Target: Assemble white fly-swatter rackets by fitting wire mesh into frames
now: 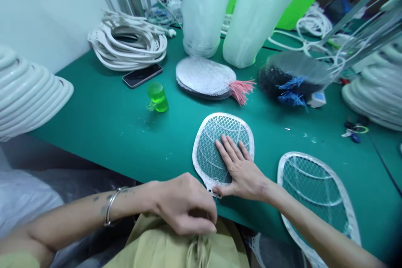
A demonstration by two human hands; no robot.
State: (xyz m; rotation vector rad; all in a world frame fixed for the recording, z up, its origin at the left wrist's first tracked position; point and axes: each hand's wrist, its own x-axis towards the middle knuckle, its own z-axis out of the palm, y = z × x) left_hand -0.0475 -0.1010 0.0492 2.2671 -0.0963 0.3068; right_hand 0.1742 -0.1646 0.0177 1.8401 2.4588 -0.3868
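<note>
A white oval frame with mesh, like the head of an electric fly swatter (204, 150), lies on the green table (125, 130). My right hand (241, 171) rests flat on its mesh, fingers spread, with the thumb by the narrow tab at its near end. Close to that tab, at the table's front edge, my left hand (188, 205) is curled with thumb and fingers pressed together; whatever they pinch is hidden or too small to name. Under my right forearm lies a second mesh frame (314, 180).
Behind stand a stack of mesh sheets with pink wires (204, 75) and a dark mesh stack with blue wires (292, 79). A green cup (158, 98), a phone (143, 76), white ring frames (132, 46) and keys (354, 132) lie around. White frame stacks (28, 92) flank the table.
</note>
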